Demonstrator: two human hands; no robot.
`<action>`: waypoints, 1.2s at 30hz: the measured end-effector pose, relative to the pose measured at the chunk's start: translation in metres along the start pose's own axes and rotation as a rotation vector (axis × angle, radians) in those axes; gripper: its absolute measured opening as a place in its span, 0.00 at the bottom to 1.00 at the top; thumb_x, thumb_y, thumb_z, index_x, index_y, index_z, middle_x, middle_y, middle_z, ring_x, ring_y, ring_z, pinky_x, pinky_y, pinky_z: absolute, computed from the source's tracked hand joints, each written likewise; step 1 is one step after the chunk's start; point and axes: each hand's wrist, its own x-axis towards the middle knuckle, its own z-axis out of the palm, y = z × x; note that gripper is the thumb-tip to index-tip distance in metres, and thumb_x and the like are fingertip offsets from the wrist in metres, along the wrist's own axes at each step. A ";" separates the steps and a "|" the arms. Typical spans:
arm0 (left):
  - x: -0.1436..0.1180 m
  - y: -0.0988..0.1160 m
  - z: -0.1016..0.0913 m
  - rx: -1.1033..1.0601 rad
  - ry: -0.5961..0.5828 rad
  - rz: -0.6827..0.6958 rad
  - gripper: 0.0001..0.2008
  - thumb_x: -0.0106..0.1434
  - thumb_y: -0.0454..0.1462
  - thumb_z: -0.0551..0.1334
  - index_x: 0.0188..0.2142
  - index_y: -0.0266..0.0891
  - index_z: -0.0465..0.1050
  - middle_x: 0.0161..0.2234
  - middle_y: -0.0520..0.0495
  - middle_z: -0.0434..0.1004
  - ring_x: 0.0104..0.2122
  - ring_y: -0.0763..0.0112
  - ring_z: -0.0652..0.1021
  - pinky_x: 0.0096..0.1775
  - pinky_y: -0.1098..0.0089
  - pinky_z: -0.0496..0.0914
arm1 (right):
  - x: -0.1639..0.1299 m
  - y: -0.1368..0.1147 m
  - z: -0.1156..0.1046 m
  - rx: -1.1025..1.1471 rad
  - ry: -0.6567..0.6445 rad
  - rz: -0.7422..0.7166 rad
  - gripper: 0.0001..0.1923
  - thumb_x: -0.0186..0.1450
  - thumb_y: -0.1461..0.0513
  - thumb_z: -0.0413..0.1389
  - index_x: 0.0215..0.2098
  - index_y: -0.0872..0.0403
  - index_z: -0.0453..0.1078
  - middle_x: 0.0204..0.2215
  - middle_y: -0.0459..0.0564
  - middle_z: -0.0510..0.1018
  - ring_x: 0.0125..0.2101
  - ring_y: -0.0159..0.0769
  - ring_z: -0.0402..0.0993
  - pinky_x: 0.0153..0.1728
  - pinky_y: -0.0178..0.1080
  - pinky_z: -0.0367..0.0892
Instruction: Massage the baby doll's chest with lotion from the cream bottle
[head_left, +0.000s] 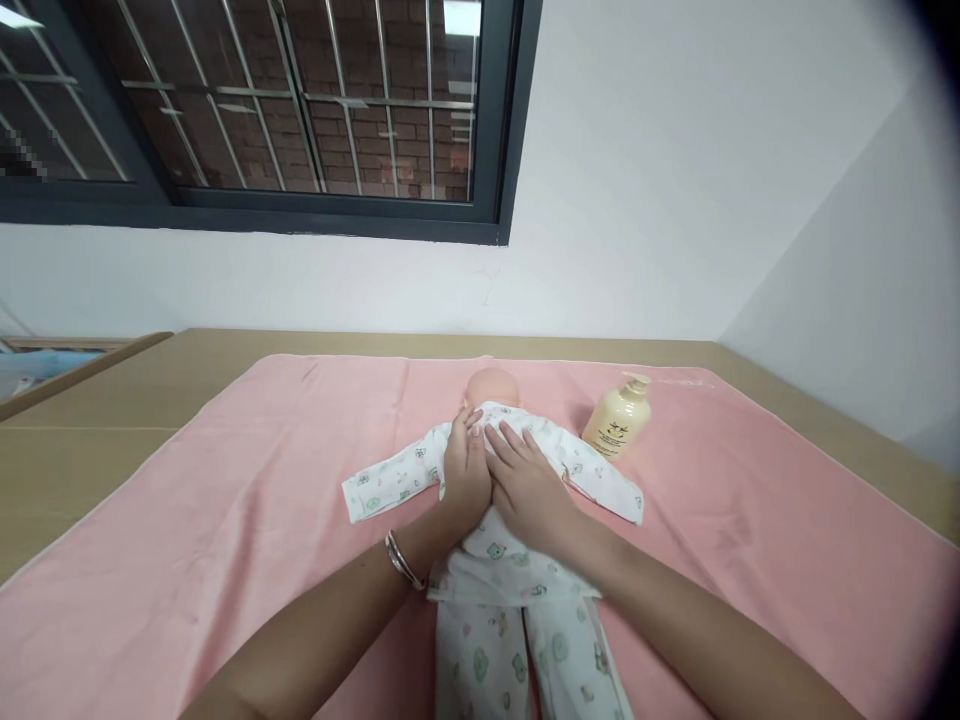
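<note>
Nearest my lens, two bare forearms run up from the bottom edge, the left one wearing a bangle (403, 562) at the wrist. Both hands lie flat, fingers extended and not gripping anything: left hand (465, 472) and right hand (527, 485) sit side by side, touching along their inner edges, palms pressed on the chest of a baby doll (495, 545). I judge this flat placement steadies or smooths the printed garment rather than lifting it. Doll lies face up, head (491, 386) pointing away from me, sleeves spread outward, legs toward the camera, centred on a pink towel (225, 520) covering the table (90, 440). A cream pump bottle (617, 418) lies tilted just beside the doll's right-hand sleeve.
</note>
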 end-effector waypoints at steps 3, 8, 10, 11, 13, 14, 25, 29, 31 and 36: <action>0.000 -0.003 0.001 -0.004 -0.002 -0.001 0.19 0.69 0.43 0.47 0.56 0.41 0.61 0.54 0.43 0.70 0.55 0.65 0.69 0.56 0.62 0.62 | 0.013 0.027 0.000 0.086 0.005 0.055 0.24 0.70 0.58 0.42 0.64 0.49 0.54 0.65 0.49 0.53 0.65 0.42 0.43 0.63 0.54 0.43; 0.003 -0.007 0.003 0.027 0.009 -0.008 0.17 0.68 0.41 0.49 0.54 0.41 0.63 0.52 0.43 0.72 0.53 0.63 0.70 0.55 0.60 0.62 | 0.014 0.041 0.005 0.020 0.060 0.329 0.26 0.71 0.57 0.37 0.63 0.60 0.55 0.63 0.60 0.58 0.63 0.46 0.51 0.61 0.54 0.48; 0.004 -0.007 0.003 0.072 0.008 -0.002 0.15 0.65 0.38 0.53 0.50 0.40 0.66 0.50 0.43 0.73 0.51 0.62 0.71 0.55 0.60 0.63 | 0.005 0.023 0.006 -0.068 0.058 0.289 0.26 0.70 0.61 0.38 0.63 0.64 0.56 0.63 0.63 0.57 0.64 0.49 0.48 0.62 0.54 0.47; 0.004 -0.007 0.002 0.101 -0.002 0.004 0.14 0.64 0.37 0.54 0.48 0.39 0.67 0.49 0.43 0.73 0.51 0.62 0.72 0.54 0.59 0.64 | 0.000 0.012 0.006 -0.092 0.040 0.229 0.26 0.69 0.62 0.39 0.63 0.65 0.55 0.63 0.63 0.55 0.64 0.50 0.45 0.63 0.54 0.45; 0.005 -0.006 0.001 0.155 -0.029 0.027 0.13 0.63 0.36 0.56 0.46 0.40 0.69 0.47 0.44 0.74 0.50 0.62 0.72 0.54 0.59 0.64 | -0.007 -0.006 0.006 -0.094 -0.002 0.124 0.28 0.67 0.64 0.41 0.64 0.66 0.53 0.64 0.61 0.55 0.65 0.49 0.41 0.64 0.54 0.42; 0.005 -0.006 0.000 0.175 -0.038 0.040 0.12 0.63 0.36 0.55 0.46 0.40 0.69 0.47 0.44 0.74 0.50 0.61 0.72 0.54 0.58 0.64 | -0.008 -0.011 0.006 -0.078 -0.017 0.095 0.28 0.66 0.64 0.42 0.64 0.65 0.52 0.64 0.59 0.55 0.66 0.48 0.39 0.64 0.54 0.41; 0.007 -0.016 0.007 0.393 -0.066 0.261 0.15 0.65 0.31 0.49 0.45 0.39 0.70 0.50 0.42 0.72 0.54 0.62 0.68 0.59 0.54 0.59 | 0.020 0.045 0.014 0.145 0.110 0.307 0.26 0.71 0.54 0.39 0.64 0.55 0.55 0.64 0.55 0.56 0.64 0.43 0.48 0.62 0.52 0.47; 0.006 -0.018 0.005 0.443 -0.049 0.286 0.15 0.64 0.31 0.49 0.46 0.39 0.70 0.53 0.41 0.68 0.56 0.60 0.67 0.58 0.52 0.60 | 0.017 0.046 0.019 0.144 0.149 0.317 0.26 0.71 0.54 0.39 0.63 0.56 0.56 0.63 0.55 0.58 0.64 0.43 0.49 0.63 0.52 0.45; 0.004 -0.017 0.005 0.457 -0.053 0.326 0.16 0.64 0.29 0.48 0.45 0.40 0.71 0.53 0.40 0.68 0.56 0.60 0.67 0.57 0.52 0.62 | 0.016 0.045 0.019 0.147 0.151 0.317 0.26 0.71 0.54 0.39 0.63 0.56 0.56 0.63 0.55 0.58 0.64 0.43 0.49 0.63 0.52 0.45; -0.003 -0.015 0.005 0.526 -0.113 0.397 0.17 0.63 0.28 0.49 0.46 0.40 0.71 0.50 0.40 0.71 0.54 0.59 0.69 0.57 0.51 0.63 | 0.015 0.043 0.015 0.138 0.175 0.334 0.25 0.71 0.55 0.40 0.62 0.57 0.58 0.60 0.57 0.63 0.62 0.44 0.53 0.61 0.51 0.50</action>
